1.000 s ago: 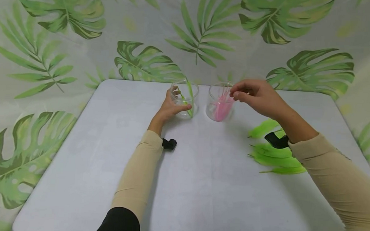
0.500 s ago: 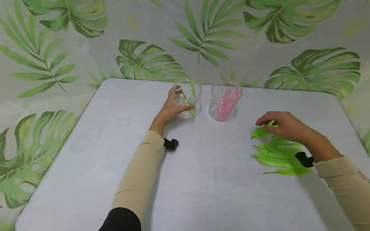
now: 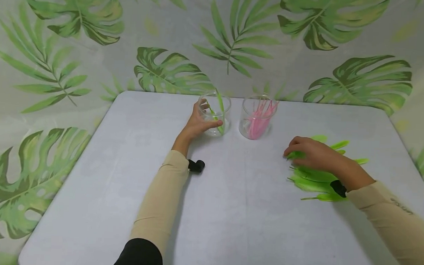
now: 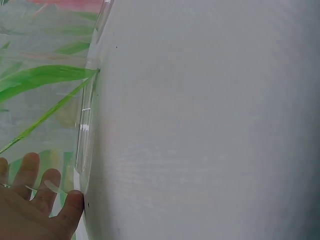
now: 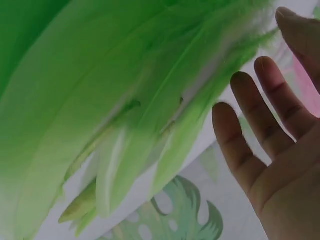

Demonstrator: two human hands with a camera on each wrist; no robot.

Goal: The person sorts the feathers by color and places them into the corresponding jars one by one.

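Note:
My left hand (image 3: 201,123) grips a clear glass jar (image 3: 227,109) from its left side, fingers behind and thumb across the front. Inside that jar, two slim green feathers (image 4: 47,75) lean against the wall. At the right, my right hand (image 3: 311,153) is low over loose green feathers (image 3: 313,185) spread on the table. Seen from the right wrist, its fingers (image 5: 262,115) are spread and slightly bent, with one fingertip right at the end of a green feather (image 5: 240,60). The palm covers part of the pile in the head view.
A second clear glass jar (image 3: 245,128) stands just right of the held one, with pink feathers (image 3: 259,124) inside. Both are near the back edge of the white-covered table (image 3: 216,210). A leaf-print cloth (image 3: 257,40) hangs behind.
My right hand has moved from beside the jar of pink feathers, right and down to the loose green feathers. The left hand keeps its hold on its jar.

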